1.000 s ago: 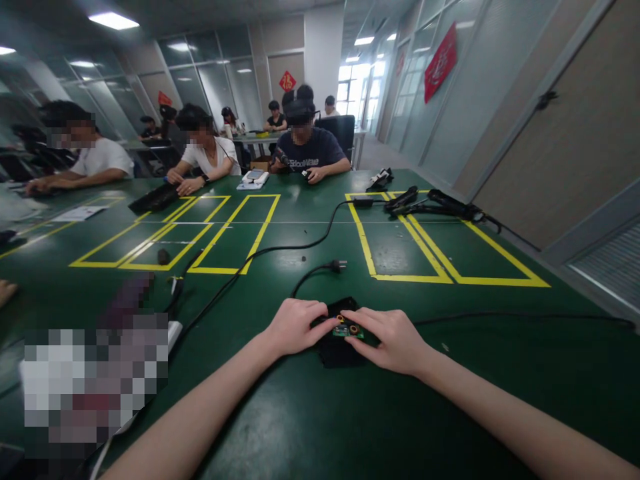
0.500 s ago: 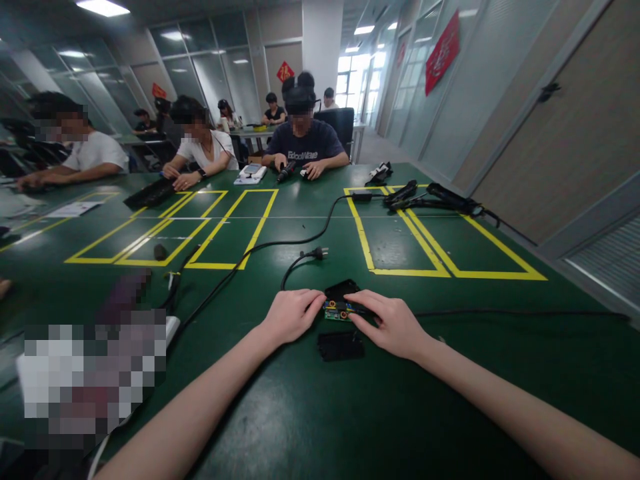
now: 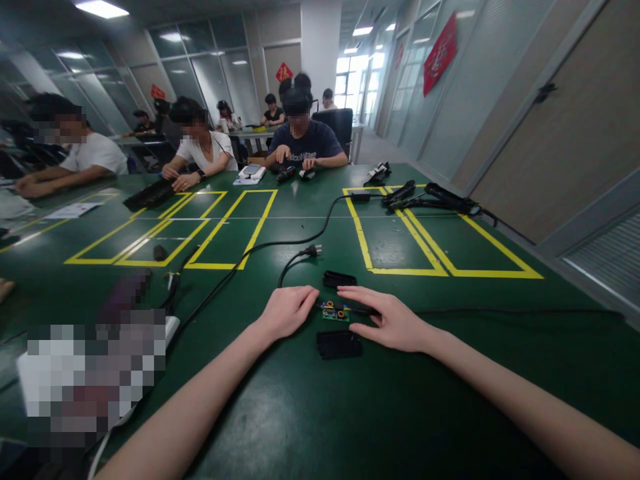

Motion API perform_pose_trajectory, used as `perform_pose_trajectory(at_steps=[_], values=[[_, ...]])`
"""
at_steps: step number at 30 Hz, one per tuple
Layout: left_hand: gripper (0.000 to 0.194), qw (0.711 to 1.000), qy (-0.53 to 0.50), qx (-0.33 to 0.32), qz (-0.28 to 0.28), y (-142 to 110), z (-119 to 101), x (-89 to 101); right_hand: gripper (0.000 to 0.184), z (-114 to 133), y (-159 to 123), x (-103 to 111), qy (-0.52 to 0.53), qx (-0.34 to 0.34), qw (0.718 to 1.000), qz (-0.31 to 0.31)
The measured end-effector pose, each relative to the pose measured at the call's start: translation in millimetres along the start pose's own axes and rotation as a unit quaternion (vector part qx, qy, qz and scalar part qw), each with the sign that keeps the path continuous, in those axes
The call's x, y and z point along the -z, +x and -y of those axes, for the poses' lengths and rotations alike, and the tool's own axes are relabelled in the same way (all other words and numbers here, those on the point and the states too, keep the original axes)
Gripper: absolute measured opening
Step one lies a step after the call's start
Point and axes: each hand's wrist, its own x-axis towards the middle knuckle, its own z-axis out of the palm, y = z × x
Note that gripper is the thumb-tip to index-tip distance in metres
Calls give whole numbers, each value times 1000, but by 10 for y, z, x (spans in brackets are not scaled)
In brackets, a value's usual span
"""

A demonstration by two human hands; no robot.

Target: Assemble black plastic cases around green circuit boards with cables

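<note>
A small green circuit board [image 3: 335, 312] with copper-wound coils lies between my hands, coloured wires at both ends. At its left my left hand [image 3: 289, 313] is closed, fingers pressed together on the power cord; the cord's black plug [image 3: 313, 251] lies beyond that hand. My right hand [image 3: 395, 320] is open at the board's right side, thumb and fingers apart over the black cable there. One black plastic case half [image 3: 339, 279] rests just beyond the board. The other case half [image 3: 339, 345] lies on the near side.
Yellow tape outlines [image 3: 407, 272] mark the green table [image 3: 380, 427]. A long black cable [image 3: 260, 245] crosses to black folded parts [image 3: 430, 198] at the far right. A white power strip [image 3: 173, 328] lies left, partly blurred out. Several people sit opposite, one near a power drill [image 3: 286, 174].
The far case half has moved away from the board and now lies separate. My right hand's fingers have spread off the board. My left hand has shifted slightly left.
</note>
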Motion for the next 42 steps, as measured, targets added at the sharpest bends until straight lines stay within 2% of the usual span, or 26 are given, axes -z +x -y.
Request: perform_pose_trajectory(at_steps=[6,8,11,14,17,20,22,26,29,33,37,42], values=[[43,999,27,20,-9,29,72,3,86,107,8,83,-59,-45,996,58],[44,999,32,21,-11,28,77,1,88,207,2,75,-97,-50,990,85],[44,999,37,17,-12,25,72,-2,67,323,-16,15,-145,-33,983,106],[44,999,41,13,-15,25,69,-2,44,351,-30,-70,-170,-15,982,78],[44,999,42,6,-20,25,71,-5,39,340,-30,-127,-205,-17,978,37],[45,999,40,-5,-26,20,77,-17,44,330,-21,-126,-227,-16,974,20],[45,999,38,-11,-33,17,85,-29,46,309,-16,-94,-213,-14,977,18],[42,998,34,-20,-50,23,109,-47,27,175,-5,14,-121,-19,992,10],[40,997,30,-27,-58,35,123,-53,21,15,9,112,-50,-18,999,2],[41,997,23,-23,-75,45,129,-51,23,-127,37,266,-48,-86,995,26],[44,995,10,-13,-96,32,119,-38,42,-63,55,413,6,-125,990,70],[50,995,-7,-15,-100,-21,87,-20,49,163,63,491,95,-153,977,111]])
